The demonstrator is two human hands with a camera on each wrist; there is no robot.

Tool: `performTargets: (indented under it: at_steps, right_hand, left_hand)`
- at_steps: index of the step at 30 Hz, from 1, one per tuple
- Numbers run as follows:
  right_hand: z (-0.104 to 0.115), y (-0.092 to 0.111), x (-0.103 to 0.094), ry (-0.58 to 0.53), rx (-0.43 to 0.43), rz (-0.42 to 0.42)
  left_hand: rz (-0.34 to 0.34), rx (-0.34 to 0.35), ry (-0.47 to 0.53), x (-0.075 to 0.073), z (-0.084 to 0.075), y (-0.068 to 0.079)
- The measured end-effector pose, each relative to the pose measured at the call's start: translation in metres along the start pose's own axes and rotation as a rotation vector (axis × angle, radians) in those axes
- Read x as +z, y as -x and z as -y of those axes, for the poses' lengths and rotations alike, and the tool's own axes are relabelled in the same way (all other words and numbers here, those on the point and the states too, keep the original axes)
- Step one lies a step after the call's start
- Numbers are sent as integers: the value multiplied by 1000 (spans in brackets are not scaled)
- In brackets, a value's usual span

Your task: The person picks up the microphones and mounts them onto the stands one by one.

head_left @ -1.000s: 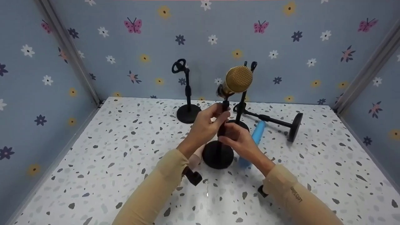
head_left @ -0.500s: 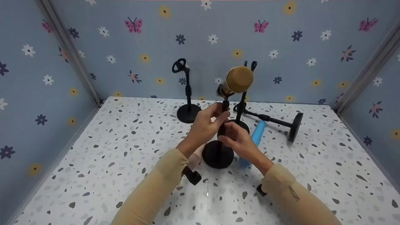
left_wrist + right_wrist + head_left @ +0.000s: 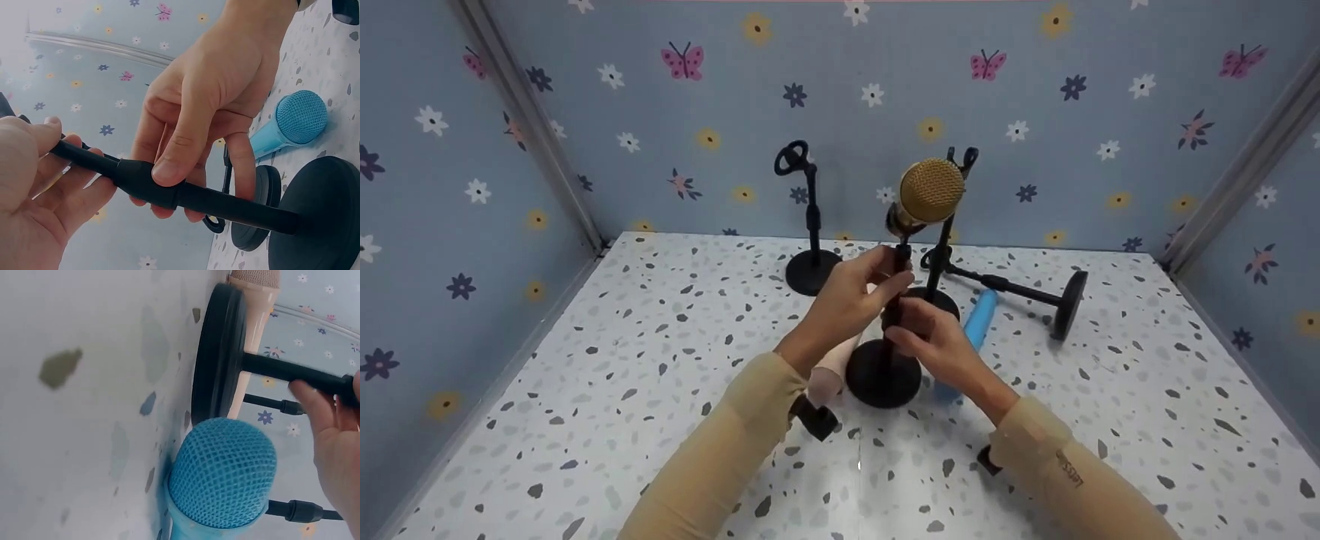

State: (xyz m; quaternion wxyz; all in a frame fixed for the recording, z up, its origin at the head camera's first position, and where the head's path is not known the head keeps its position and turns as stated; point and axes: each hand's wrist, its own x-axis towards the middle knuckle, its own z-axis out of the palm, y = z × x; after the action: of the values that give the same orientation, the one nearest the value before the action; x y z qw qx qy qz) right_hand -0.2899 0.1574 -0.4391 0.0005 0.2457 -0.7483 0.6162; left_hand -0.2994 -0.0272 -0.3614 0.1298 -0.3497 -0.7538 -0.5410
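Observation:
A gold microphone sits tilted in the clip atop a black microphone stand, whose round base stands on the table. My left hand holds the stand's upper rod just below the clip. Lower down, my right hand grips the thicker collar of the pole; in the left wrist view its thumb presses on this collar. Beside the base lie a pale pink microphone, partly behind my left wrist, and a blue microphone, partly covered by my right hand. The blue mesh head shows large in the right wrist view.
Behind on the left stands another black microphone stand with its clip bare. A further upright stand is close behind the gold microphone. To the right, a third stand lies on its side. Patterned walls enclose the table.
The gold microphone and its clip have turned slightly on the stand. My left forearm has shifted a little left, uncovering more of the pink microphone. Both hands keep their hold.

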Motion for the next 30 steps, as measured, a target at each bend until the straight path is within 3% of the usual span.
performTargets:
  at_steps: [8,16,20,27,30]
  right_hand:
    - [-4,0,1,-8,16,-24]
    - [2,0,-1,20,-26,54]
    - [3,-1,-1,27,1,62]
    - [0,-5,-1,10,36,39]
    - [1,-4,-2,5,26,73]
  left_hand:
    - [1,40,-43,0,1,2]
    - [-17,38,-78,-5,0,3]
    - [-53,61,-103,-3,0,3]
    - [-40,69,-115,-2,1,2]
    - [-53,73,-117,-2,3,2]
